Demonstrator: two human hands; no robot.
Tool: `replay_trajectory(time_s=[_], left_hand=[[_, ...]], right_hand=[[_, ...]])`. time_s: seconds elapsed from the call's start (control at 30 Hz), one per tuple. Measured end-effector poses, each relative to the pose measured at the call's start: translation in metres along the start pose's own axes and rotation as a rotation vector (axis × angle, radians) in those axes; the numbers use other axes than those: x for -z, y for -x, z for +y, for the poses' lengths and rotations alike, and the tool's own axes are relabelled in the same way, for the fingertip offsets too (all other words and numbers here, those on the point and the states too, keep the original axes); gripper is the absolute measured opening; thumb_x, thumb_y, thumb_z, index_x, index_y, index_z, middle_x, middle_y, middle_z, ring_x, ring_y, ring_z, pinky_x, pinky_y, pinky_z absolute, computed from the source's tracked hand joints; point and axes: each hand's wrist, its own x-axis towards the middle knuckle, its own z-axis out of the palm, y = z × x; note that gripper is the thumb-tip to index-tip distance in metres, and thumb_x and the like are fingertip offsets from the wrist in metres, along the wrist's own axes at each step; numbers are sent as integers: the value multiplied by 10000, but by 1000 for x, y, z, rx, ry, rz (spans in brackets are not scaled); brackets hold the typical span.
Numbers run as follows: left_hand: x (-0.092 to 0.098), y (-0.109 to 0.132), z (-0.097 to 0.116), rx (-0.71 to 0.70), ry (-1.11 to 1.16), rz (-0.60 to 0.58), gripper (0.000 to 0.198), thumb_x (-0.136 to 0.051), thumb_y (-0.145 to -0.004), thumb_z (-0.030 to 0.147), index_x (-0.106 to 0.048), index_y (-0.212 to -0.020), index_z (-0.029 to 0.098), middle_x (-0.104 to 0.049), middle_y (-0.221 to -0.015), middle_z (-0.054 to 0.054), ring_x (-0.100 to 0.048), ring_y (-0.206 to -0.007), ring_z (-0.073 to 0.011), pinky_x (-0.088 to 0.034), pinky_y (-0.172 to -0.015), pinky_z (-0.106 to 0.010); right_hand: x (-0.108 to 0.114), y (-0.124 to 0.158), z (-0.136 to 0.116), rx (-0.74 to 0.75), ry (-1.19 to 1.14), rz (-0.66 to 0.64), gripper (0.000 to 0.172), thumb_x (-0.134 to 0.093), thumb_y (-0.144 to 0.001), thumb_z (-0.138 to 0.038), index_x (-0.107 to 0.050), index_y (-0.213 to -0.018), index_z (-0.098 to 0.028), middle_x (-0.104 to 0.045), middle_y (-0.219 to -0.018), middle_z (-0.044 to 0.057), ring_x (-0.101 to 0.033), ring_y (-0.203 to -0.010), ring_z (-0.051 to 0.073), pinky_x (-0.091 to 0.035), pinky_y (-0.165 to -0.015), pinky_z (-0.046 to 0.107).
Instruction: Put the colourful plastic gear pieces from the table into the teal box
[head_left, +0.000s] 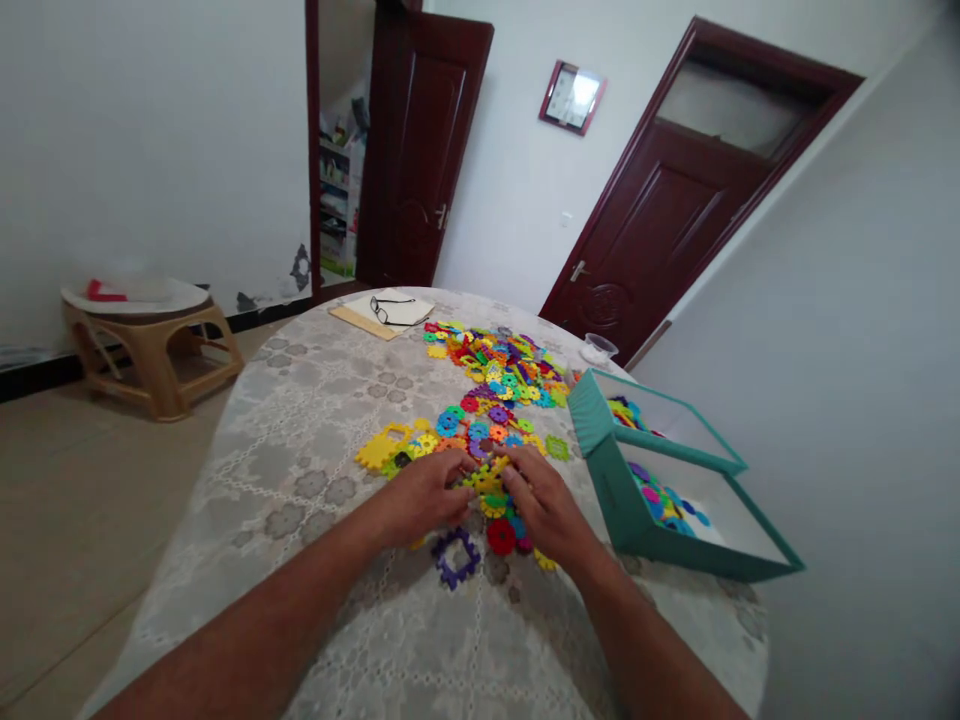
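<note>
My left hand (433, 489) and my right hand (543, 503) face each other low over the table, fingers bent in. Between their fingertips is a yellow plastic interlocking piece (491, 474) with notched edges, gripped from both sides. Loose gear-shaped pieces lie under and around it; my fingers hide some. Nearer to me are a purple square frame piece (451, 579) and a red round piece (501, 537). To the left of my left hand sits a larger yellow piece (373, 452) with a square opening.
A big heap of colourful pieces (502, 365) spreads beyond my hands on the patterned tablecloth (300, 470). At the right stands an open teal box (675, 558) with pieces inside. Glasses (381, 312) on papers and a clear plastic bowl (598, 347) lie farther back. A stool (154, 365) stands left.
</note>
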Motion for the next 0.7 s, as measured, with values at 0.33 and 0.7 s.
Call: replay_trajectory(time_s=[0.33, 0.7], left_hand=[[-7, -3, -4, 21, 121, -45, 368, -635, -790, 259, -667, -1152, 198, -753, -849, -21, -703, -748, -195, -509, -647, -270], [-24, -6, -11, 134, 377, -47, 396, -663, -809, 294, -623, -1190, 192, -758, -842, -54, -725, -716, -187, -554, -642, -282]], right_hand=[[-14, 3, 16, -253, -287, -28, 373, -609, -969, -392, -670, -1302, -236, -714, -1216, 54, -667, -1082, 224, -537, -933, 343], [-31, 11, 13, -315, -301, 85, 384, -636, -932, -484, -671, -1219, -230, -722, -1063, 55, -665, -957, 232, -559, -822, 337]])
